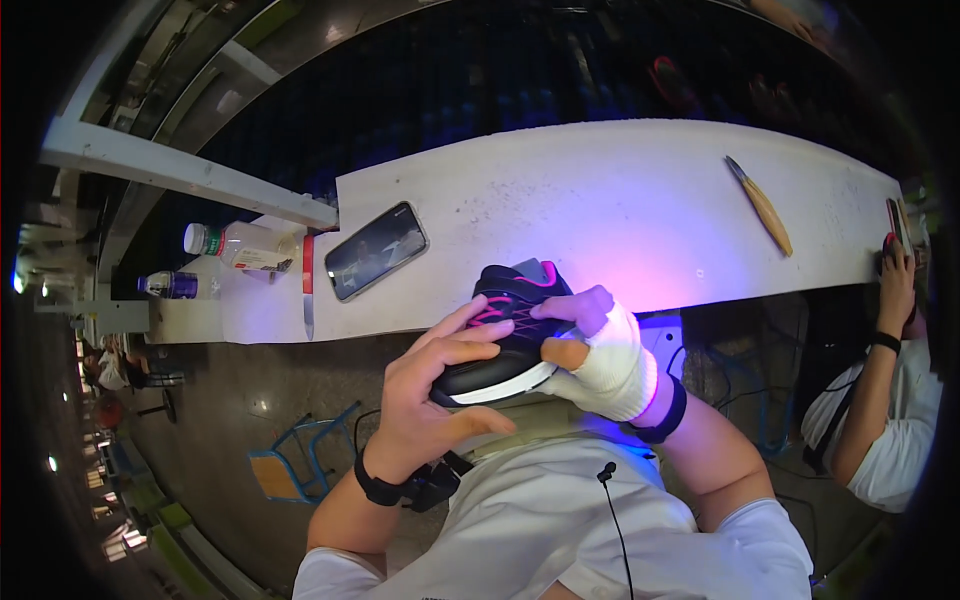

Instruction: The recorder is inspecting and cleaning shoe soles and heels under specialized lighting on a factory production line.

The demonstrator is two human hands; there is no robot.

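A black sneaker (490, 368) with pink laces, pink collar lining and a white sole is held above the table's near edge, its toe toward me and to the left. My right hand (600, 365), in a white fingerless knit glove, grips the shoe's right side with fingers on the upper near the laces. My bare left hand (425, 385) lies over the left side and toe. Its fingers stretch across the upper toward the laces, while the thumb sticks out apart, beside the white sole. Something grey shows at the shoe's opening.
On the white table (620, 200) lie a smartphone (377, 250), a red-handled knife (308, 285), a wooden-handled tool (762, 210) and two bottles, one clear (255, 247), one with a purple label (170, 285). A metal frame (190, 170) stands left. A co-worker's arm (880, 370) is at right.
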